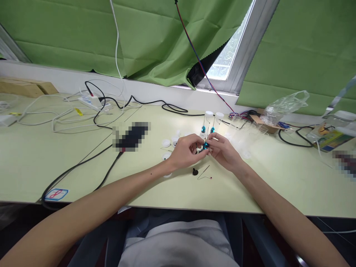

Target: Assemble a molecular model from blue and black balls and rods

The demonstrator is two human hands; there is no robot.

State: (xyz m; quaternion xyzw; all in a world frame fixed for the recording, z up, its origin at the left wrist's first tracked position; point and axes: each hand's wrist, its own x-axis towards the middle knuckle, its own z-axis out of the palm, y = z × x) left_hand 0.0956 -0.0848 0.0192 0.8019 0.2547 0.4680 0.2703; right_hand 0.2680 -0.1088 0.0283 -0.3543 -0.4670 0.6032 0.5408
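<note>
My left hand [187, 150] and my right hand [223, 151] meet above the table, fingers closed round a small shiny blue metal part [205, 145]. Fingertips cover much of it, so its exact kind is hidden. Just behind them, two clear tubes with white caps [209, 112] stand upright, a similar blue piece [203, 129] low in each. On the tabletop below my hands lie a black knob with a short stem [195, 172] and a thin bent wire with a red tip [205, 178]. Several small white round dishes [166, 142] sit beside my left hand, partly covered by it.
A blurred-out dark device [132, 136] with a black cable lies to the left. White cables and a power strip [93, 101] are at the back left. Clear plastic bags [247, 137], a cardboard box [264, 124] and a transparent jar [338, 128] stand at the right.
</note>
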